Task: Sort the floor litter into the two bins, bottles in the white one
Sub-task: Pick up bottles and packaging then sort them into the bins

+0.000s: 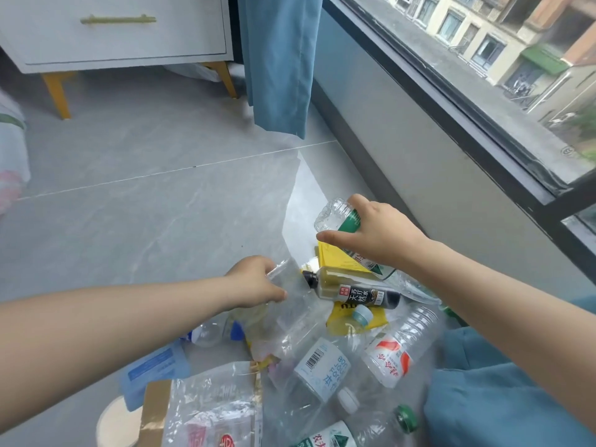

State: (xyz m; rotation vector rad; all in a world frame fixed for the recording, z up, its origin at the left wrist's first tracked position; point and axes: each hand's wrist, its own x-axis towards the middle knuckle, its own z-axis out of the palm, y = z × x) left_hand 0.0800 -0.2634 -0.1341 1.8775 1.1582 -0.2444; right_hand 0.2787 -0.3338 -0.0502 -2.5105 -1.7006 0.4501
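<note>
**Colours in the floor litter**

I see the green-label bottle (340, 217), clear-bodied; the black-cap bottle (354, 291), yellowish with a black label; a yellow carton (332, 261); the red-label bottle (392, 359), red on white; a clear plastic bag (290, 301); grey veined floor (145, 221); a teal-blue curtain (280, 59).

there are two hands (254, 282) (380, 233), at least five plastic bottles (335, 217) (354, 293) (392, 353) (322, 369) (371, 427), two clear bags (290, 304) (213, 408) and two yellow packs (335, 259) (342, 321).

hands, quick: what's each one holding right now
Left hand: closed, pinching the edge of a clear plastic bag.
Right hand: closed, gripping a green-labelled clear bottle.
</note>
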